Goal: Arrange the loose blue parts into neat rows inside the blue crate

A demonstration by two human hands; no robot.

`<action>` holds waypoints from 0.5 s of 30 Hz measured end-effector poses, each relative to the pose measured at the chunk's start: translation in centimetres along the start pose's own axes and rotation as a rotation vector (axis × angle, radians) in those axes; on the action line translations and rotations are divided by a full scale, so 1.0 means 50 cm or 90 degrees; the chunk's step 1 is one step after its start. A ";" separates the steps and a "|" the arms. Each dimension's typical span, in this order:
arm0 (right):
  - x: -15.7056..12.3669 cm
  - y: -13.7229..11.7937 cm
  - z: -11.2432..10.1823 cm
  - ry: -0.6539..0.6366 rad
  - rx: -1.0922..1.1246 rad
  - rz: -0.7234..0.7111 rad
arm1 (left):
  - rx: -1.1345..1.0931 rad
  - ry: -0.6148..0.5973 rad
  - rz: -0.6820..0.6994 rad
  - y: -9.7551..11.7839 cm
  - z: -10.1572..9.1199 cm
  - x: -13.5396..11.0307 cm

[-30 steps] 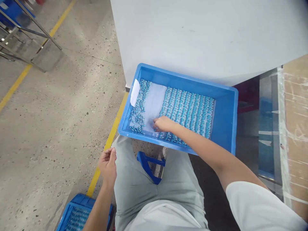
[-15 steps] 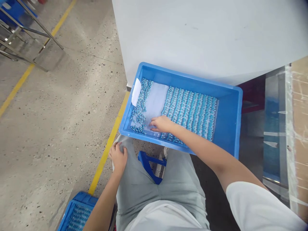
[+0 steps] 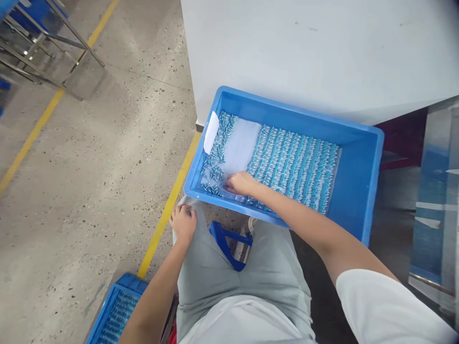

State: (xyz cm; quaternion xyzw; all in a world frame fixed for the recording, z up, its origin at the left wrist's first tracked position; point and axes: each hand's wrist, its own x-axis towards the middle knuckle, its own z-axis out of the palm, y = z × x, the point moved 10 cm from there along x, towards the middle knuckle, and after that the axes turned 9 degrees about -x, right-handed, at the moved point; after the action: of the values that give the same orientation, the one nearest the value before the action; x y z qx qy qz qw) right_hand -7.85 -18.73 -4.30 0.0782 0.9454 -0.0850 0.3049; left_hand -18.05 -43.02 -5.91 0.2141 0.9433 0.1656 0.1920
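Observation:
A large blue plastic crate (image 3: 358, 181) stands in front of my knees. Inside, small blue-and-silver parts (image 3: 287, 162) lie in slanting rows over a white sheet (image 3: 244, 138). More of these parts (image 3: 222, 138) are heaped loosely along the crate's left end. My right hand (image 3: 241, 183) is low in the crate near its front wall, between the loose heap and the rows. Its fingers are curled together, and what they hold, if anything, is hidden. My left hand (image 3: 183, 220) lies over my left knee with its fingers apart and nothing in it.
A second blue crate (image 3: 124, 282) with similar rows stands on the lower left. Beyond the big crate rises a white panel (image 3: 287, 57). A blue stool (image 3: 229, 246) shows between my legs. Metal-legged seats (image 3: 46, 43) stand upper left, and a yellow line (image 3: 168, 205) crosses the floor.
My right hand's fingers have drawn together close to the loose parts. My left hand stays on the knee. The view has shifted slightly, so the crate appears farther right.

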 end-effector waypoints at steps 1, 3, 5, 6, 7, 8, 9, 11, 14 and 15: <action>-0.003 0.004 0.002 -0.002 0.002 0.001 | 0.001 -0.002 -0.001 0.001 0.000 0.001; -0.009 0.013 0.001 0.002 0.007 0.008 | 0.002 -0.004 -0.006 0.001 0.000 0.002; -0.015 0.022 -0.006 0.013 0.012 0.019 | 0.002 -0.005 -0.008 0.000 0.001 0.002; -0.017 0.026 -0.010 0.021 0.014 0.024 | 0.001 -0.005 -0.007 0.001 0.001 0.002; -0.019 0.029 -0.016 0.029 0.016 0.029 | 0.001 -0.004 -0.005 0.001 0.001 0.003; -0.020 0.030 -0.020 0.036 0.019 0.031 | 0.001 -0.004 -0.003 0.001 0.002 0.003; -0.019 0.030 -0.024 0.043 0.022 0.031 | 0.002 -0.003 -0.001 0.002 0.002 0.003; -0.016 0.026 -0.027 0.051 0.028 0.027 | 0.002 -0.003 0.002 0.002 0.004 0.004; -0.004 0.015 -0.020 0.047 0.033 0.014 | 0.003 -0.007 -0.002 -0.001 0.007 0.006; 0.000 0.012 -0.017 0.044 0.034 0.010 | 0.003 -0.009 -0.003 -0.001 0.007 0.006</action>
State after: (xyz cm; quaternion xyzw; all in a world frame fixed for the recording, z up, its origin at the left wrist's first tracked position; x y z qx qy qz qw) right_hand -8.21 -17.99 -3.69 0.0966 0.9522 -0.1048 0.2703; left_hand -18.17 -42.84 -6.34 0.2133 0.9430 0.1612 0.1984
